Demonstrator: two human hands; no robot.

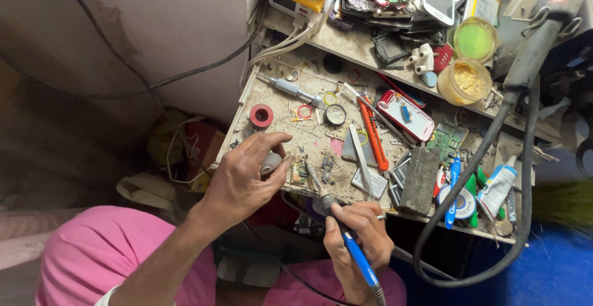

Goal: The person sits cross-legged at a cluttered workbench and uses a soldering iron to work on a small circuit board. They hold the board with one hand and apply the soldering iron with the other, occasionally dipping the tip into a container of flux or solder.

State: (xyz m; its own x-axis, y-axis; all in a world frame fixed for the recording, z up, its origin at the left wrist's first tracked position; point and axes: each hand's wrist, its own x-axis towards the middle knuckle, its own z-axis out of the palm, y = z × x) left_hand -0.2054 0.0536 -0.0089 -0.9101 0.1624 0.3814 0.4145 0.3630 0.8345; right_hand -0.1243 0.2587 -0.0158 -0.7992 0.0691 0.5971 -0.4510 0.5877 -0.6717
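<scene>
Near the middle of the frame the left hand [247,173] rests on the front edge of a cluttered worktop [309,136], its fingers curled around a small pale rounded object [270,162] — what that object is cannot be told. The right hand [361,241], lower centre, is clamped on a soldering iron [346,238] with a blue handle, held like a pen; its thin tip points up and to the left and ends just beside a small circuit board [301,169] lying at the worktop's front edge, between the two hands. Whether the tip touches the board cannot be told.

Further back on the worktop, towards the upper left, a red roll of tape [261,116] lies flat, and to its right a grey screwdriver [295,89] lies beside a small round dial [335,114]. An orange utility knife [372,134] lies slanted in the centre, with a phone with a red rim [406,114] just to its right (its back open, facing up). A green circuit board [448,140] sits further right, near a dark rectangular block [420,180]. At the right edge a white tube [498,186] lies next to a blue-handled tool [453,190]. A thick black hose [488,158] loops down the right side of the frame. On the shelf [352,43] above — upper right — stand two round yellowish pots [472,59] beside a heap of phones.
</scene>
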